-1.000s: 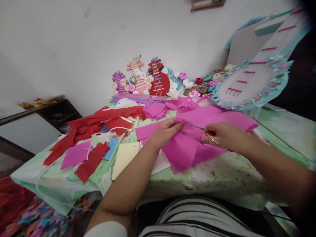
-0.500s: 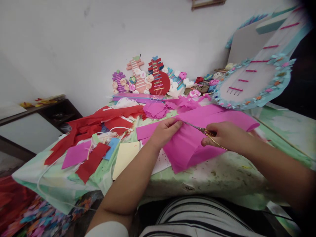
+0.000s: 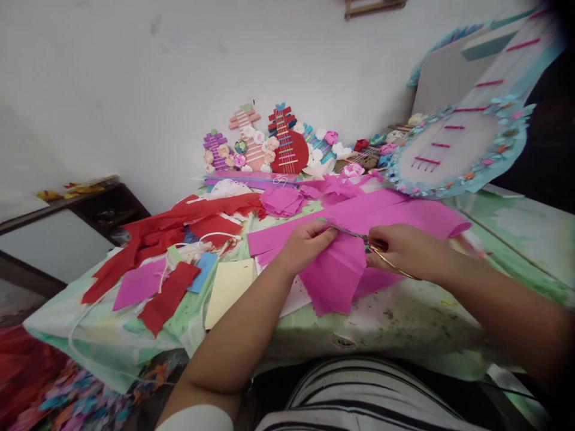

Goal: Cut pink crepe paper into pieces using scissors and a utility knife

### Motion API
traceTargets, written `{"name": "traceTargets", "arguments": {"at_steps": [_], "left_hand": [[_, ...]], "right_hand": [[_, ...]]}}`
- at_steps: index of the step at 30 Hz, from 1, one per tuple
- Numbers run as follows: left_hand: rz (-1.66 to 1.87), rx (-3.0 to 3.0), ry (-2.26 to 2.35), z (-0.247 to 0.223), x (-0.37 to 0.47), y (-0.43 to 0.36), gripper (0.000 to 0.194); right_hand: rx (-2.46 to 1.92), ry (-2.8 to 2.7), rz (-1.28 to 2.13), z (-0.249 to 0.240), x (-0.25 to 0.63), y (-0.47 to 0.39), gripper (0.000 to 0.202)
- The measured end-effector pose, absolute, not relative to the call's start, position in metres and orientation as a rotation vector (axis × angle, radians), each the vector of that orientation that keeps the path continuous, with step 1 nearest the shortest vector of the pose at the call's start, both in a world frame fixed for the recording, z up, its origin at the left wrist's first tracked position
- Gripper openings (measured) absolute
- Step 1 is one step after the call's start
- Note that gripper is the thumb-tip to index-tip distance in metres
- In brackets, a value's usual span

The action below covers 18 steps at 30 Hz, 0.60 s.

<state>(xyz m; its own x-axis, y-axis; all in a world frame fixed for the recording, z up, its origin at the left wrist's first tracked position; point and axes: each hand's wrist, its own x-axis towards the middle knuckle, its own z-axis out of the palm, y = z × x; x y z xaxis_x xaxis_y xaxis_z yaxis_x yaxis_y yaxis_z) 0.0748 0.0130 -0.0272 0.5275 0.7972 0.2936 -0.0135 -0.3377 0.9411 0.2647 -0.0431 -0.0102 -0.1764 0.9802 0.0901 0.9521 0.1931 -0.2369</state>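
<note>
The left hand (image 3: 308, 246) pinches pink paper (image 3: 335, 278), spread over the desk (image 3: 395, 317), between thumb and fingers; the right hand (image 3: 402, 250) curls closed around one pair of gold-handled scissors (image 3: 365, 238), whose tips are indistinct near the left thumb. One large lute model (image 3: 453, 146) is cut off at upper right; the cabinet (image 3: 54, 242) holds unrecognisable contents (image 3: 108, 212).

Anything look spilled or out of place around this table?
Perhaps the colourful bits heaped below the table, at lower left: they look spilled. The large red paper lies rumpled, with ragged edges. Nothing seems amiss with the scissors or pink paper.
</note>
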Motion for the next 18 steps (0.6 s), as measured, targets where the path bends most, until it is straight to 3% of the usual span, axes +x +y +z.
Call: {"name": "traceTargets", "arguments": {"at_steps": [18], "left_hand": [[0.939, 1.727, 0.734, -0.0257, 0.0741, 0.0121, 0.019]], "right_hand": [[-1.857, -2.147, 0.322, -0.0155, 0.2603, -0.0423, 0.03]]}}
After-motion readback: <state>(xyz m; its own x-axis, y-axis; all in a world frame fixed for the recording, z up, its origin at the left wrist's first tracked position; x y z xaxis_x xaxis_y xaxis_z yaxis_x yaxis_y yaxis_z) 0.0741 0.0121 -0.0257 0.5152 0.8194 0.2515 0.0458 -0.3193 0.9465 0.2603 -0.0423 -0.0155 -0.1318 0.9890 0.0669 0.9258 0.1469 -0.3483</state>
